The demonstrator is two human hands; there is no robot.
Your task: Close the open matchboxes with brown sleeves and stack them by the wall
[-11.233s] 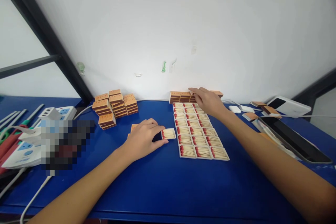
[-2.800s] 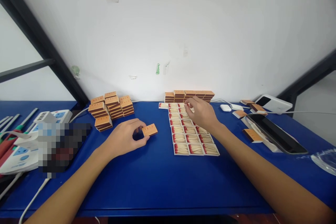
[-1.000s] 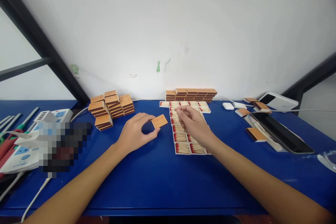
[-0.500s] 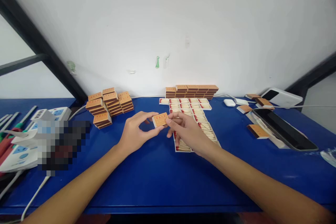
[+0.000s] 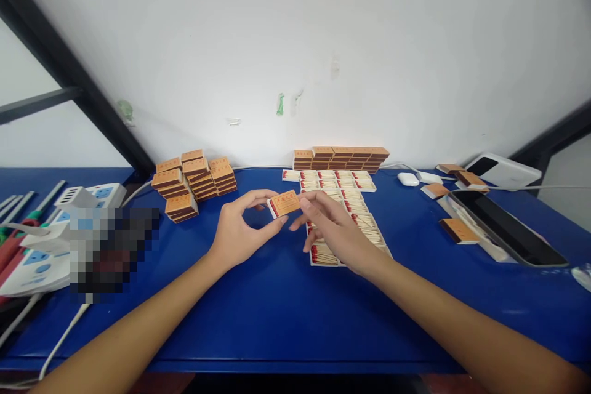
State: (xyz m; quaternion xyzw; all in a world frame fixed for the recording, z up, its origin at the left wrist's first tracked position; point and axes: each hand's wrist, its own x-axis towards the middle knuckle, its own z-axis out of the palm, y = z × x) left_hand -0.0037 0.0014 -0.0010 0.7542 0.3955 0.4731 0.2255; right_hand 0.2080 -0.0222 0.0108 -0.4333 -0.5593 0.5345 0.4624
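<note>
One matchbox [image 5: 287,204], label up and slightly tilted, held between both hands above the blue table [image 5: 258,314], just left of the block of open trays [image 5: 324,265]. Gripped by the left hand [image 5: 239,223], with thumb on the near edge and index finger at the far left corner. Met at its right end by thumb and index finger of the right hand [image 5: 338,233]; pinching or only pressing, impossible to tell. Loosely curled, the other right fingers, beside the trays.

Probably very light, of thin card: stiff along the edges, easily crushed in the middle, dry rather than slippery. Best held lightly by opposite edges, near level, to avoid spilling. Not fully covered by the sleeve: at the left end, a strip of inner tray [image 5: 270,207] with red match heads [image 5: 275,208] showing.

In the open trays, rows of matches [image 5: 325,254], heads mostly to the left; partly hidden by the right hand, so not countable. Beyond, along the wall, a low row of matchboxes [image 5: 344,158], seemingly closed. At far left, a stepped stack of boxes [image 5: 197,182]. At right, by the phone [image 5: 510,228], a lone box [image 5: 459,231].
</note>
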